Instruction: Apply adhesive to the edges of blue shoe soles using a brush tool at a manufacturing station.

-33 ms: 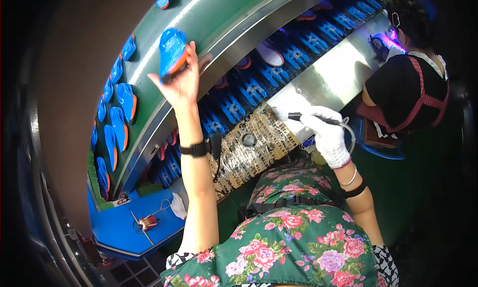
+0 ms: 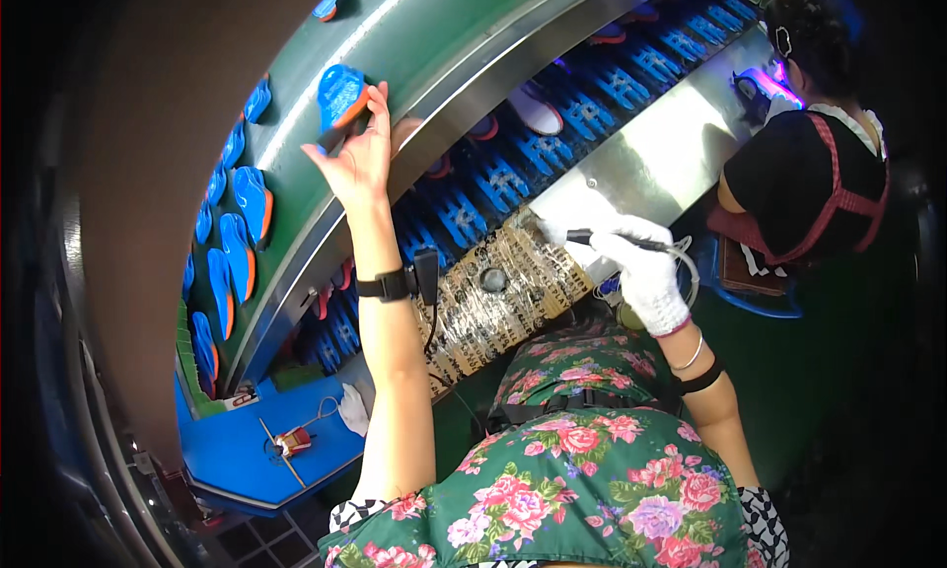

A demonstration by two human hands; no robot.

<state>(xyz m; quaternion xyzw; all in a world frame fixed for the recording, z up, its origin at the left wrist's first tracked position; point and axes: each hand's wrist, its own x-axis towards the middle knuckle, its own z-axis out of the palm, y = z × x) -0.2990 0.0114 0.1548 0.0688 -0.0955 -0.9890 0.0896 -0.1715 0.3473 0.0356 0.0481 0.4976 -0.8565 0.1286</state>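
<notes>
My bare left hand point(image 2: 360, 154) reaches out over the green conveyor belt. Its thumb and fingers grip the edges of a shoe sole point(image 2: 342, 95), glossy blue on top with an orange side, tilted so that part of it is dark. My right hand point(image 2: 646, 272), in a white knitted glove, is closed around a black pen-like tool point(image 2: 582, 237) with a pale cord behind it. The tool's tip points left, above the metal ledge point(image 2: 572, 205) beside a taped cardboard cover point(image 2: 493, 302).
More blue-and-orange soles point(image 2: 237, 252) lie along the belt point(image 2: 414, 35). Behind the metal rail, blue racks point(image 2: 503, 178) carry shoes. A co-worker point(image 2: 809, 164) sits at the right. A blue tabletop point(image 2: 266, 440) at lower left holds a small red object point(image 2: 292, 443) and a white glove point(image 2: 353, 410).
The sole in my left hand has tipped, so less of its blue top shows, and my left wrist has turned slightly. My right hand with the tool has shifted a little left.
</notes>
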